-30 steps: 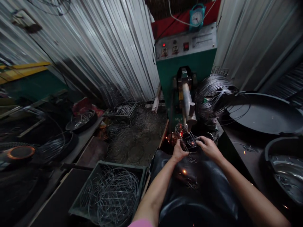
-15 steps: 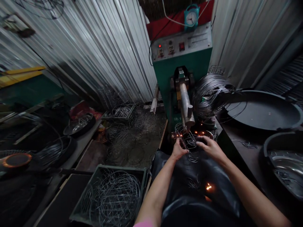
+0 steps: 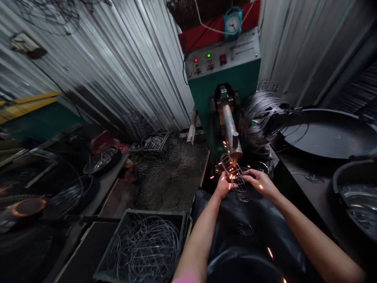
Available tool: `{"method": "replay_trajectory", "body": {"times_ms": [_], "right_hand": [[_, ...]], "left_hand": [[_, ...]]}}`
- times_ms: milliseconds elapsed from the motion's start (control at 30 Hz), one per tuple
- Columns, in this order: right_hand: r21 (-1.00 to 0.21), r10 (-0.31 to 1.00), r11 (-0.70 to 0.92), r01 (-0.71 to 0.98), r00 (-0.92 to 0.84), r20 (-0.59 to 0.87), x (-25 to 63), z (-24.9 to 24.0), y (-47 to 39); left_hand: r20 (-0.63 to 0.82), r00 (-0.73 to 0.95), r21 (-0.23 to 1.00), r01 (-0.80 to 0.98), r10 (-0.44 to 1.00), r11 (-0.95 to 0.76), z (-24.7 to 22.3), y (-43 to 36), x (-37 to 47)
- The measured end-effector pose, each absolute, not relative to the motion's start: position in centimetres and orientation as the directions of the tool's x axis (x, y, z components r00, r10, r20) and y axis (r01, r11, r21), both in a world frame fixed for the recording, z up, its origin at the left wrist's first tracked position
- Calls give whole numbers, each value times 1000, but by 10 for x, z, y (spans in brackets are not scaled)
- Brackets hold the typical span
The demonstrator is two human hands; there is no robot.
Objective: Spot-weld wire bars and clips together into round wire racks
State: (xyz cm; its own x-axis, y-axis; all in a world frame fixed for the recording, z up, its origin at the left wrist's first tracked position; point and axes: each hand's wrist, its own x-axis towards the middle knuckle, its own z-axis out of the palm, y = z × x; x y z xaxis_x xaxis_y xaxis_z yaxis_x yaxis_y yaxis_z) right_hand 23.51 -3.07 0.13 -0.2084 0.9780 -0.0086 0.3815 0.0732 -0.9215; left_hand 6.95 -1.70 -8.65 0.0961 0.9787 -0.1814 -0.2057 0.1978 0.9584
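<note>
My left hand (image 3: 223,185) is closed on the left side of a round wire frame (image 3: 242,192), made of thin metal rings and bars. From the right, my right hand (image 3: 260,182) pinches at the frame's edge; any separate small piece in its fingertips is too small to make out. The frame is tilted under the metal arm of a green spot welder (image 3: 231,125), whose electrode tip meets the wire. Orange sparks fly out around the tip and both hands. A dark apron (image 3: 253,232) covers my lap below.
A green crate (image 3: 126,214) of wire frames stands at lower left. Right of the welder lie a wire coil (image 3: 262,114), a large black pan (image 3: 332,135) and a black basin (image 3: 338,188). More wire frames (image 3: 171,161) lie on the floor, left of the welder.
My right hand has come in to the frame's edge and its fingers have closed. Fresh sparks burst at the electrode tip, and a green light has come on at the panel.
</note>
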Motion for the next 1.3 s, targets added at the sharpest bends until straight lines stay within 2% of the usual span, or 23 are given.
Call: {"method": "replay_trajectory", "body": {"times_ms": [167, 267, 467, 700, 1100, 1300], "right_hand": [[-955, 973, -66, 288, -196, -126, 253, -11, -56], [-955, 944, -107, 276, -274, -185, 259, -12, -64], [-965, 965, -65, 256, -230, -126, 250, -6, -55], [-952, 977, 20, 305, -208, -47, 245, 1, -41], [-942, 982, 46, 332, -187, -17, 242, -12, -41], [-924, 982, 80, 374, -187, 9, 234, 8, -27]], "left_hand": [[-218, 94, 948, -215, 971, 234, -84, -23, 72], [-250, 103, 930, -251, 963, 269, -81, -29, 73], [-351, 80, 881, -309, 933, 358, -78, -33, 71], [-378, 107, 865, -314, 920, 392, -80, -22, 71], [-362, 67, 884, -291, 930, 365, -72, -18, 68], [-445, 78, 856, -255, 892, 450, -69, -13, 68]]}}
